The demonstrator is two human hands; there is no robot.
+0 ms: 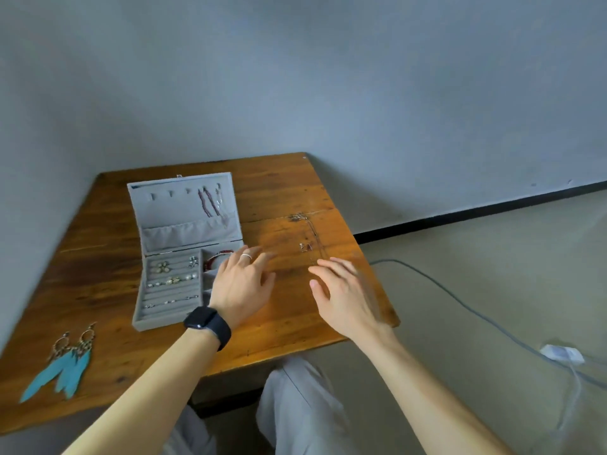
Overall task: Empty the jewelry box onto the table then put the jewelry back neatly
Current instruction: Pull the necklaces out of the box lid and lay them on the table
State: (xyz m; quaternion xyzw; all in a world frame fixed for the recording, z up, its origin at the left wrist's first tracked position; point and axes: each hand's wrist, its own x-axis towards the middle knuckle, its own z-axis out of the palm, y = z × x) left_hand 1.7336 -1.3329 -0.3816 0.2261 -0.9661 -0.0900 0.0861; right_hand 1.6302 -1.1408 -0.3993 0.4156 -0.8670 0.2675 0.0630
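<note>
Box [170, 210] sits open at the table's [108, 257] left-middle, lid laid flat back so both halves are reachable. Emptying looks early: beaded necklaces [208, 201] hang on the lid hooks, studs and rings [170, 280] sit in the slotted rows, red bracelet [218, 257] is in the right-hand compartment.

Out so far: feather earrings [67, 366] at the near left corner, thin chain [313, 234] and a small pair of earrings [305, 247] right of the box. Pieces are spread well apart, probably so nothing tangles.

Left hand [241, 284], watch [207, 325] on its wrist, is over the box's right edge, fingers loose and spread, holding nothing. Right hand [345, 290] is flat and wide near the chain's near end, also holding nothing; can't tell if it touches the wood.

Guess: left goes for the bracelet next. The chain is the risk, thin and easy to snag
</note>
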